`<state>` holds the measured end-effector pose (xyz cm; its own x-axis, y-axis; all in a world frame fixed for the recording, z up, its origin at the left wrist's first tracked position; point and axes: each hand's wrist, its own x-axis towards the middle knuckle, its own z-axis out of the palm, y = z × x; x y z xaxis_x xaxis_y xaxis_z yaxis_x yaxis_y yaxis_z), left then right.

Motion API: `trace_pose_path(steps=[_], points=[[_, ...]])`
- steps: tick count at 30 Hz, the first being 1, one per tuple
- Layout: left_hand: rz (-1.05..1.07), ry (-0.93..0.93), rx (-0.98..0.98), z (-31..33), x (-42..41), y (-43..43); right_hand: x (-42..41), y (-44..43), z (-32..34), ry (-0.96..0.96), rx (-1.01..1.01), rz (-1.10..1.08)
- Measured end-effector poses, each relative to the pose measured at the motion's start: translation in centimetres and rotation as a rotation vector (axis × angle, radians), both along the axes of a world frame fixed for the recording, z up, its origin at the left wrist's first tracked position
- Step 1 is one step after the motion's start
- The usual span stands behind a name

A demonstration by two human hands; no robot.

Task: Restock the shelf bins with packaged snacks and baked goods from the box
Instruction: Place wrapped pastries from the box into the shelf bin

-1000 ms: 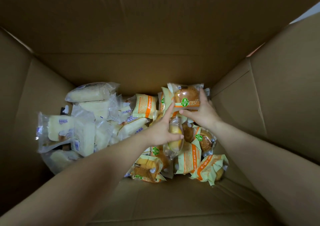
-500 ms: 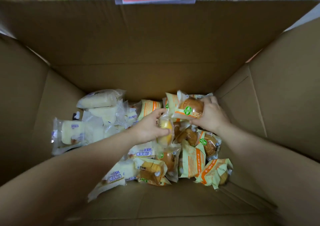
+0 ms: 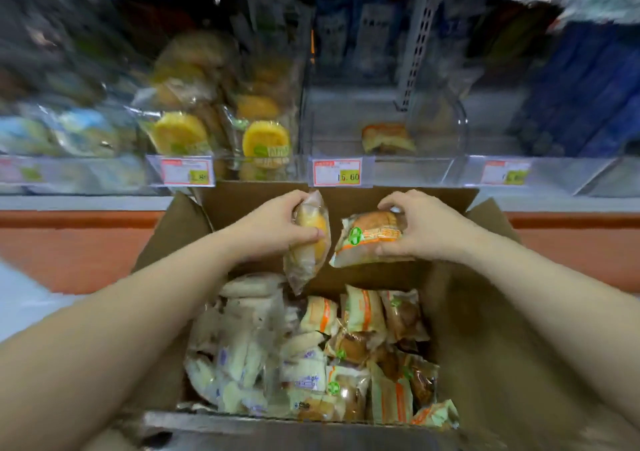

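Bun pack point(image 3: 306, 260) in left grip point(image 3: 273, 222) (right grip point(image 3: 426, 229) holds cake pack point(image 3: 370, 237))

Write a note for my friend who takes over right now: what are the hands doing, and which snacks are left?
Left hand holds a clear-wrapped yellow cake above the box.
Right hand holds an orange-labelled bun pack beside it.
Done: both packs are lifted out.
Left: put them in the shelf bins. The bin by the 15.60 tag looks nearly empty, and many packs lie in the box.
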<state>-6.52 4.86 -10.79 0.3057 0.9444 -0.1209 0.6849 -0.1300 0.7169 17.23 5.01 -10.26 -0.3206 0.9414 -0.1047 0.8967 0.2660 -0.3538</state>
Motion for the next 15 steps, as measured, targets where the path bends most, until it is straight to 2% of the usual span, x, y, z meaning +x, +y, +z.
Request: trace_pose_path(steps=[4, 7, 10, 15], points=[[0.154, -0.166, 0.163, 5.0, -2.8, -1.8, -0.7, -1.6, 7.2, 0.059, 0.192, 0.023], [0.271, -0.283, 0.269, 7.2, -3.9, -2.1, -1.2, -0.5, 9.8, 0.175, 0.301, -0.03], [0.369, -0.384, 0.306, 8.2, -4.0, -1.6, -1.8, 2.8, 9.5, 0.259, 0.373, -0.158], [0.417, -0.556, 0.241, 7.9, -4.1, -0.5, -1.8, 6.8, 6.3, 0.267, 0.263, -0.268]])
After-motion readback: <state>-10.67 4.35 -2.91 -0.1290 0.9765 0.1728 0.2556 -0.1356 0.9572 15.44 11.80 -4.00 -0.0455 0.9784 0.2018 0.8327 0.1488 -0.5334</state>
